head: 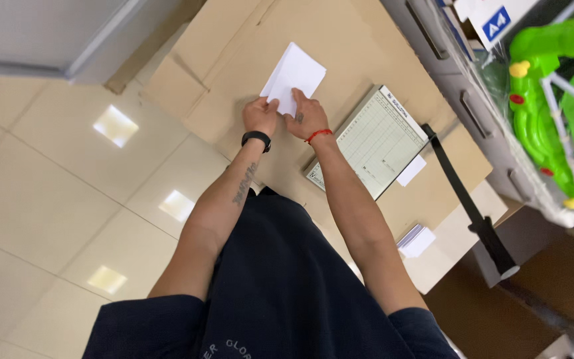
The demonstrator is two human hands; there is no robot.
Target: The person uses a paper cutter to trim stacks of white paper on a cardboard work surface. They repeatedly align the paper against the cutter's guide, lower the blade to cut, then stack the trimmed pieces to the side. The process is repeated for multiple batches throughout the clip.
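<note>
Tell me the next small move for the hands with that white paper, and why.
Probably carry the white paper stack sideways to the green-gridded paper cutter. Both the left hand and right hand pinch its near edge over the flattened brown cardboard, and the cutter's black lever arm is swung open, its bed free beside them.

The paper (295, 74) under my left grip (260, 116) and right grip (305, 118) is plain white, matt and smooth. It lies on brown cardboard (234, 60), dull, creased and a little rough along its folds. The cutter (373, 143) beside it has a pale matt board with a printed grid, and its arm (470, 209) looks like black plastic or painted metal. My wristband (256, 138) is black and rubbery; a red cord (318, 135) circles the other wrist. The floor (41, 193) is glossy cream tile, mirroring the lights. The toy (546, 100) is shiny green plastic.
</note>
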